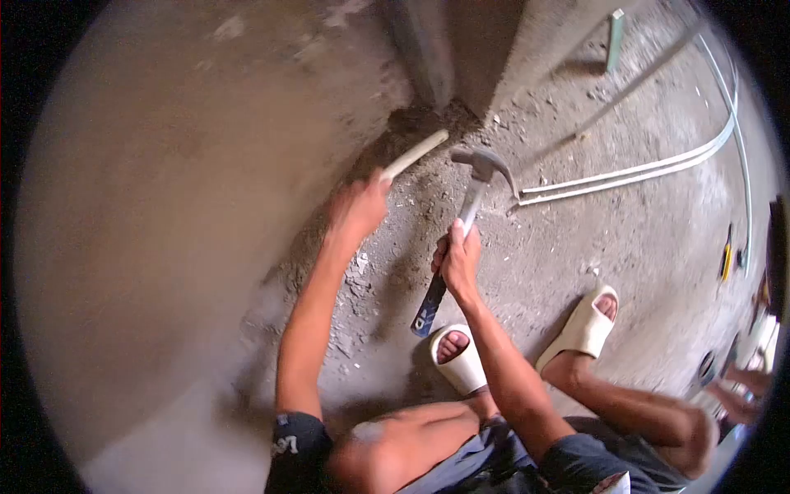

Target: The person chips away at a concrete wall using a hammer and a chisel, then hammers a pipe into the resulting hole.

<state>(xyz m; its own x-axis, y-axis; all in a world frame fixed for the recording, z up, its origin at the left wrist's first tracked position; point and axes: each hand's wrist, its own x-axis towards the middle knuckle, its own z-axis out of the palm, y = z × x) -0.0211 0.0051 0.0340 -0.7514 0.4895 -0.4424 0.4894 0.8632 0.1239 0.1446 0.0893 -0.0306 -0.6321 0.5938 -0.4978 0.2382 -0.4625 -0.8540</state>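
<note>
From here, the left hand (358,210), blurred, is closed on the near end of a pale rod (415,155), which slants far and right towards the wall's broken foot. Just right of its tip sits the head of a hammer (471,206); the right hand (461,259) grips the shaft, which runs near and slightly left. Rubble litters the rough floor (568,247); pale tubing (642,171) lies at right.

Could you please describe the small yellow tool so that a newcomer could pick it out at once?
On the rough floor, follow the pale tubing down the right of the view. Just left of its lower end lies a slim tool, dark at its upper end. Its bright yellow body sets it apart from the tubing.
</note>
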